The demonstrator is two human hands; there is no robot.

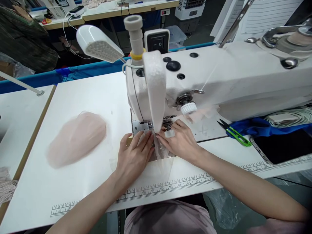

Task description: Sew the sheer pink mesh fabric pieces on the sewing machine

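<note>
A piece of sheer pale fabric (163, 164) hangs from under the sewing machine's needle area toward the table's front edge. My left hand (134, 156) lies left of the presser foot (150, 125). Its fingers reach forward, and the thumb and index finger close on the fabric's edge. From the right, my right hand (181, 141) pinches the same fabric close to the needle, its fingertips near my left ones. The white sewing machine (156, 87) partly hides the stitching spot and some fingertips.
Loose pink sheer fabric (78, 139) lies on the left of the white table (97, 191). Green thread snips (237, 135), a blue cloth (258, 126) and a phone (285, 146) lie at the right. A ruler strip (158, 188) runs along the front. Another person (24, 39) is at upper left.
</note>
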